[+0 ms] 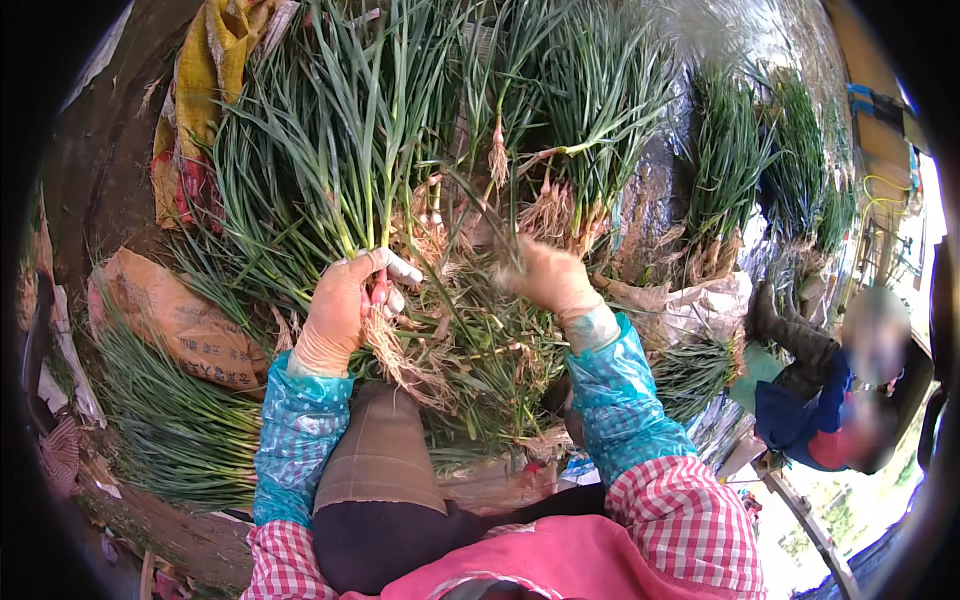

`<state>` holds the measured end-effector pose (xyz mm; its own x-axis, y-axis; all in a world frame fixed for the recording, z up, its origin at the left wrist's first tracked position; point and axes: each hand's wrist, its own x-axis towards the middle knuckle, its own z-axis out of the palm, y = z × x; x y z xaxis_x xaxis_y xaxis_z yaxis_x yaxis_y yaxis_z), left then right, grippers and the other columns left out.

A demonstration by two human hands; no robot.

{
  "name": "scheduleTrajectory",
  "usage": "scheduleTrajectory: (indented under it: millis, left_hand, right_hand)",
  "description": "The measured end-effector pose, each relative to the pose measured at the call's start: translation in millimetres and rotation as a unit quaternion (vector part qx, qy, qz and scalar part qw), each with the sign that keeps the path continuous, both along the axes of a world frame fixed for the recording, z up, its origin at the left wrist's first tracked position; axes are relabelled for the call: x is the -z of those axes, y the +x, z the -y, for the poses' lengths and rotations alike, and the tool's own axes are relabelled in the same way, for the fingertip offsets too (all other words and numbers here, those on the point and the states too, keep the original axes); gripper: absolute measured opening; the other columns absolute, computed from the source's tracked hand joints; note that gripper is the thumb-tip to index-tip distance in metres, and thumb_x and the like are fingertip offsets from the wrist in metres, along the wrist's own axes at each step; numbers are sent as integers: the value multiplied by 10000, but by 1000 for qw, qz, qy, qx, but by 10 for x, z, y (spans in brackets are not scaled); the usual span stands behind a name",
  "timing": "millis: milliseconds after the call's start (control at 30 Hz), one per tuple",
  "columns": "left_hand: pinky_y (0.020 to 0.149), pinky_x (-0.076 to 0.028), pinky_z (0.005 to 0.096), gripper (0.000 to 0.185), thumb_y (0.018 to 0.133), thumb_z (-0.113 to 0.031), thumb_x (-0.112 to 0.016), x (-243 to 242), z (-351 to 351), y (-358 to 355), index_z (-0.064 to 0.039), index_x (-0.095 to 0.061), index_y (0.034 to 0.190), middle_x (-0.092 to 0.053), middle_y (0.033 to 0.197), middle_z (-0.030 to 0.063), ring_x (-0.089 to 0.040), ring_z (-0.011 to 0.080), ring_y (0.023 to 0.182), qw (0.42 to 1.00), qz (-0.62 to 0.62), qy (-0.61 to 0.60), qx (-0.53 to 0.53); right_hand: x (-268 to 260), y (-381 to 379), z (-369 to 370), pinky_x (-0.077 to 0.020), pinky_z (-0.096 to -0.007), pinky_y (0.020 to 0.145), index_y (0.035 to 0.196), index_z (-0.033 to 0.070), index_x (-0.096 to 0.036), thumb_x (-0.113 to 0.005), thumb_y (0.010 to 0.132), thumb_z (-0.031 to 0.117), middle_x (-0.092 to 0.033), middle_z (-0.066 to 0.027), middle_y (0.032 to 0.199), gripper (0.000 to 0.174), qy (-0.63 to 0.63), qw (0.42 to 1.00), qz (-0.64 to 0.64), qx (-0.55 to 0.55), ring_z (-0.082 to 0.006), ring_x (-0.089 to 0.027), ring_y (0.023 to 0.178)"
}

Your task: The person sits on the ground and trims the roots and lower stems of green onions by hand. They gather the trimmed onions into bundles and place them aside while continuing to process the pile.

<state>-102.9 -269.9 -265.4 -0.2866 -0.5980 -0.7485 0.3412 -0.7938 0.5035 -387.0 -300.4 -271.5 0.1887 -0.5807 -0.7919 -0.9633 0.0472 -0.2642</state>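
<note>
My left hand, in a thin tan glove with white-covered fingertips, grips a few green garlic plants just above their pink bulbs. Their pale roots hang below the hand, and the long leaves point away from me. To the right, my right hand is blurred by motion, its fingers closed around a limp leaf. Beneath both hands spreads a heap of loose leaf trimmings. Beyond them lie more garlic plants, roots towards me.
A brown printed sack and a garlic bundle lie at left, with a yellow woven sack farther off. More bundles lie on wet ground at right. A white sack is nearer. A person in boots sits at far right.
</note>
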Motion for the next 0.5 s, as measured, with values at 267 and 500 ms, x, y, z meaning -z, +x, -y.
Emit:
scheduleTrajectory:
  millis: [267, 500]
  left_hand:
    - [536, -428, 248, 394, 974, -274, -474, 97, -50, -73, 45, -676, 860, -505, 596, 18, -527, 124, 542, 1000, 13, -6, 6]
    - [525, -440, 266, 330, 985, -241, -478, 79, -77, -41, 17, -633, 849, -563, 669, 71, -494, 138, 528, 996, -26, -18, -84]
  right_hand:
    - [390, 990, 537, -531, -336, 809, 1230, 40, -540, -616, 965, 286, -669, -141, 1020, 370, -168, 894, 341, 235, -204, -659, 899]
    - [266, 645, 271, -495, -253, 681, 1024, 41, -610, -672, 934, 222, -624, -7, 823, 211, -128, 887, 265, 357, -85, -544, 747]
